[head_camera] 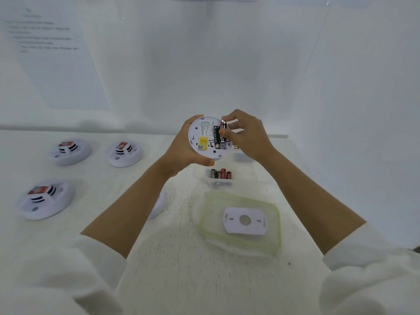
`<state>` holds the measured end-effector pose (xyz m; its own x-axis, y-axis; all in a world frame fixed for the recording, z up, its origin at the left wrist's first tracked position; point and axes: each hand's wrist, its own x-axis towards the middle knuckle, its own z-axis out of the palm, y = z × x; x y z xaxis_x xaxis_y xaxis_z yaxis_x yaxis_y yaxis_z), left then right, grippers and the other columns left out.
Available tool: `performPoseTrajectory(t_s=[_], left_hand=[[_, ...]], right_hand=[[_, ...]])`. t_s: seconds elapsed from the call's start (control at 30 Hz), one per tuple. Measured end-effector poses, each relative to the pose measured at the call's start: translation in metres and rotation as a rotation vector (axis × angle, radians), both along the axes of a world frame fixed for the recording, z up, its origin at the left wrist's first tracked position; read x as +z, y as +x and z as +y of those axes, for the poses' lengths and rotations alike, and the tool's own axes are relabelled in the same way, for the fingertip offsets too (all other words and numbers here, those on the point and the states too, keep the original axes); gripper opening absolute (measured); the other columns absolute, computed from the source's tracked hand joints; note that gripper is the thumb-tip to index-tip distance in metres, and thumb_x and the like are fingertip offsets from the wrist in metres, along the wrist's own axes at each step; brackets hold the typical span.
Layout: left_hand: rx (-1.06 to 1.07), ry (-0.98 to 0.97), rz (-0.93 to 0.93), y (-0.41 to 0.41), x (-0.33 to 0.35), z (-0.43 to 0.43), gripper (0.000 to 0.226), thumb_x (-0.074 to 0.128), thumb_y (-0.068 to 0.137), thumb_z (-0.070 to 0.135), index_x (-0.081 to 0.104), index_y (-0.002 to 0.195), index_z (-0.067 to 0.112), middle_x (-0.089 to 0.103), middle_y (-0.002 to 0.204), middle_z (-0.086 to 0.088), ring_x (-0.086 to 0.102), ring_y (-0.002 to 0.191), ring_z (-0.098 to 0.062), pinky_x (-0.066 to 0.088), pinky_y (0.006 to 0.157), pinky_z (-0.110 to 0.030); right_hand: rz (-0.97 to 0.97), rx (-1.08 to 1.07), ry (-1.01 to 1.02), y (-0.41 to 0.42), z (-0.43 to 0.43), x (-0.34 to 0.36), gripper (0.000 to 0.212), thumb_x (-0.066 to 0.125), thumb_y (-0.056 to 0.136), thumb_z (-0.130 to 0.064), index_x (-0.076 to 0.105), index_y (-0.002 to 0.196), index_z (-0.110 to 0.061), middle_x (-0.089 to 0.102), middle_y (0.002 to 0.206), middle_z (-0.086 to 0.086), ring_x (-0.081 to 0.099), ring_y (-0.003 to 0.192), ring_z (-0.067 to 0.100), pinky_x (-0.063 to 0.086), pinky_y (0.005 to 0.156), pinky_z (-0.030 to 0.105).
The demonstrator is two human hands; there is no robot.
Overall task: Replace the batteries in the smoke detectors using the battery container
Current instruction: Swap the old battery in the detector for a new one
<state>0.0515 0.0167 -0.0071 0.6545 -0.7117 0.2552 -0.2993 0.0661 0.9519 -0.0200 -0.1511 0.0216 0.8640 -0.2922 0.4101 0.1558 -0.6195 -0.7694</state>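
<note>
My left hand grips a round white smoke detector held up above the table, its back facing me. One black battery sits in the open compartment. My right hand pinches a second battery at the compartment's right slot. Below the hands, a clear battery container holds several black-and-red batteries. The detector's white mounting plate lies on a green-rimmed lid.
Three white smoke detectors stand on the left of the white table. Another white piece lies partly hidden under my left forearm. A small object lies behind my right wrist. White walls enclose the table.
</note>
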Motion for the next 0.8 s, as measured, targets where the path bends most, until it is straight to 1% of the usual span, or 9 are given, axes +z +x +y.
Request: performPoseTrajectory(t_s=[0.13, 0.23, 0.3, 0.4, 0.47, 0.57, 0.67, 0.73, 0.8], left_hand=[[0.012, -0.029, 0.005, -0.007, 0.001, 0.004, 0.101, 0.076, 0.045, -0.006, 0.032, 0.131, 0.020, 0.050, 0.119, 0.004, 0.057, 0.105, -0.010, 0.055, 0.072, -0.022], [0.019, -0.036, 0.001, -0.011, 0.004, 0.005, 0.102, 0.077, 0.044, -0.007, 0.032, 0.132, 0.019, 0.051, 0.118, 0.004, 0.057, 0.103, -0.007, 0.054, 0.071, -0.021], [0.019, -0.035, 0.005, -0.014, 0.005, 0.006, 0.103, 0.076, 0.043, -0.008, 0.032, 0.132, 0.018, 0.051, 0.118, 0.003, 0.057, 0.102, -0.007, 0.054, 0.071, -0.021], [0.013, -0.034, 0.021, -0.019, 0.002, 0.006, 0.104, 0.076, 0.042, -0.009, 0.033, 0.132, 0.019, 0.051, 0.117, 0.004, 0.057, 0.102, -0.007, 0.055, 0.072, -0.023], [0.014, -0.038, 0.026, -0.021, 0.000, 0.006, 0.103, 0.076, 0.042, -0.008, 0.033, 0.131, 0.020, 0.052, 0.118, 0.004, 0.057, 0.104, -0.010, 0.055, 0.074, -0.023], [0.012, -0.038, 0.029, -0.024, 0.000, 0.007, 0.102, 0.076, 0.042, -0.007, 0.033, 0.132, 0.019, 0.052, 0.117, 0.004, 0.056, 0.104, -0.011, 0.055, 0.075, -0.024], [0.020, -0.045, 0.038, -0.027, 0.000, 0.008, 0.102, 0.076, 0.043, -0.008, 0.033, 0.131, 0.021, 0.052, 0.118, 0.004, 0.058, 0.103, -0.008, 0.055, 0.074, -0.023], [0.024, -0.048, 0.037, -0.030, 0.000, 0.010, 0.102, 0.076, 0.044, -0.009, 0.033, 0.131, 0.020, 0.052, 0.118, 0.003, 0.058, 0.102, -0.005, 0.054, 0.072, -0.021], [0.020, -0.040, 0.031, -0.033, 0.000, 0.013, 0.102, 0.075, 0.044, -0.010, 0.032, 0.132, 0.020, 0.052, 0.118, 0.004, 0.059, 0.101, -0.001, 0.054, 0.071, -0.020]], right_hand=[[-0.057, 0.018, -0.026, -0.008, 0.010, -0.001, 0.015, 0.066, 0.082, -0.006, 0.062, 0.094, 0.001, 0.064, 0.093, 0.005, 0.063, 0.082, 0.017, 0.056, 0.063, 0.018], [-0.134, 0.012, -0.051, -0.015, 0.014, -0.004, 0.015, 0.065, 0.083, -0.006, 0.062, 0.096, 0.003, 0.062, 0.089, 0.003, 0.064, 0.079, 0.020, 0.057, 0.063, 0.019], [-0.167, -0.013, -0.107, -0.018, 0.015, -0.008, 0.016, 0.063, 0.084, -0.007, 0.064, 0.099, 0.001, 0.064, 0.088, 0.007, 0.066, 0.078, 0.024, 0.058, 0.063, 0.025], [-0.211, -0.050, -0.186, -0.021, 0.016, -0.014, 0.017, 0.062, 0.084, -0.007, 0.068, 0.097, 0.002, 0.069, 0.085, 0.015, 0.066, 0.074, 0.031, 0.056, 0.063, 0.042], [-0.274, -0.060, -0.297, -0.022, 0.016, -0.017, 0.017, 0.057, 0.084, -0.007, 0.070, 0.090, 0.004, 0.068, 0.076, 0.018, 0.063, 0.066, 0.032, 0.053, 0.059, 0.044], [-0.293, -0.048, -0.379, -0.024, 0.017, -0.018, 0.026, 0.051, 0.086, -0.012, 0.071, 0.087, 0.004, 0.065, 0.070, 0.019, 0.059, 0.059, 0.031, 0.051, 0.054, 0.042], [-0.275, -0.035, -0.373, -0.027, 0.018, -0.015, 0.031, 0.048, 0.086, -0.016, 0.071, 0.090, 0.004, 0.067, 0.074, 0.019, 0.060, 0.063, 0.030, 0.050, 0.058, 0.038], [-0.248, -0.022, -0.329, -0.029, 0.018, -0.015, 0.025, 0.051, 0.087, -0.007, 0.070, 0.097, 0.004, 0.069, 0.083, 0.020, 0.063, 0.071, 0.029, 0.051, 0.062, 0.027], [-0.194, -0.005, -0.202, -0.034, 0.018, -0.017, 0.024, 0.052, 0.088, -0.001, 0.066, 0.107, 0.003, 0.069, 0.096, 0.018, 0.065, 0.081, 0.025, 0.052, 0.065, 0.014]])
